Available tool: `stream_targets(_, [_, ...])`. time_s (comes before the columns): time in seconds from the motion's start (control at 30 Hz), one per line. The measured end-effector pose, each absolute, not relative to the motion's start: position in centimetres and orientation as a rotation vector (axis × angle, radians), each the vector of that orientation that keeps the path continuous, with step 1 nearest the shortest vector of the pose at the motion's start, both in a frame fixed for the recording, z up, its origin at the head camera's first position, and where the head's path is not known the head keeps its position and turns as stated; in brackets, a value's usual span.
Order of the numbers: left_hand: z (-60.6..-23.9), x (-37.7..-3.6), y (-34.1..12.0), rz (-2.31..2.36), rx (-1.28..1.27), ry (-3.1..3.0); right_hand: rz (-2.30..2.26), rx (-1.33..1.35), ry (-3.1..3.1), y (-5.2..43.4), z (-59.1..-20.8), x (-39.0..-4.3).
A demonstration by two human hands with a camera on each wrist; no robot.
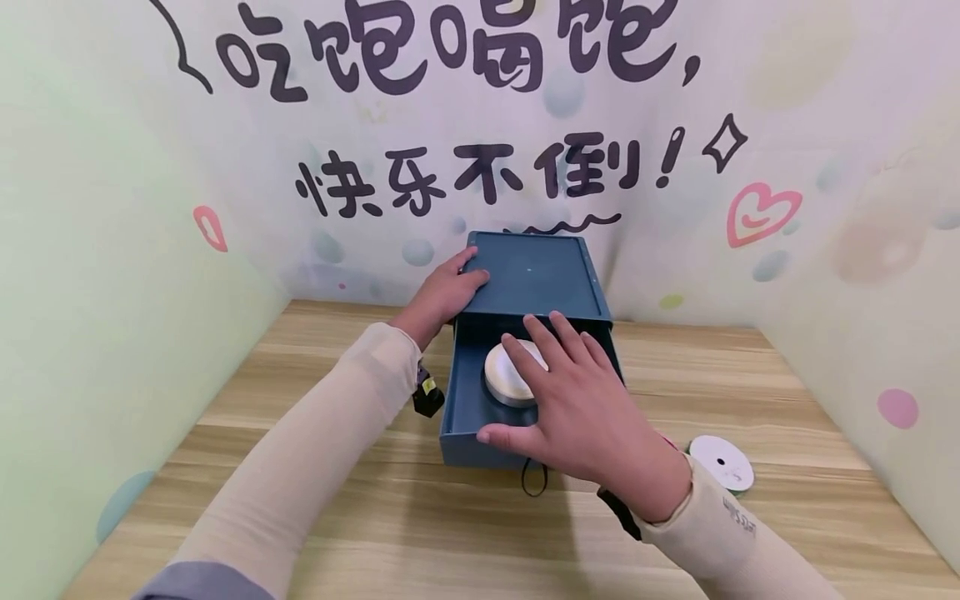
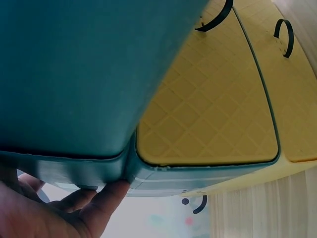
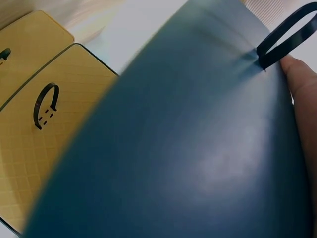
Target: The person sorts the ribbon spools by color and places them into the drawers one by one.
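On the wooden bench (image 1: 390, 533) stands a dark blue drawer box (image 1: 534, 275) with its drawer (image 1: 463, 417) pulled out toward the person, and a round white spool (image 1: 513, 372) lies flat inside that drawer. The right hand (image 1: 577, 408) is spread over it, fingers straight and resting on the spool's top and far side while the thumb lies along the drawer's front wall, so it closes on nothing. The left hand (image 1: 444, 293) is farther from the spool and rests with relaxed, straight fingers on the box's top left edge; the spool has no long axis, and a second white spool (image 1: 722, 461) lies on the bench to the right of the drawer.
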State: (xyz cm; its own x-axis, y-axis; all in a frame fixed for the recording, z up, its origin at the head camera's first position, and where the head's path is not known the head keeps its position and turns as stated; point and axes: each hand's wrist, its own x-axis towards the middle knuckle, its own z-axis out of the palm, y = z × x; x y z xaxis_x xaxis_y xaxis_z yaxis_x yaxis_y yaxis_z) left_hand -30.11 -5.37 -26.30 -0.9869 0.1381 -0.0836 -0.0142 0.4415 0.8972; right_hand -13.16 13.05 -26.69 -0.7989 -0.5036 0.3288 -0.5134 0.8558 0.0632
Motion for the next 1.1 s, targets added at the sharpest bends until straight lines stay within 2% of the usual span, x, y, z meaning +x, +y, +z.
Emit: stream_targets(1.1, [-26.3, -30.0, -5.3, 1.601, 0.088, 2.516, 0.074, 0.739, -2.699, 13.2, -26.1, -16.3])
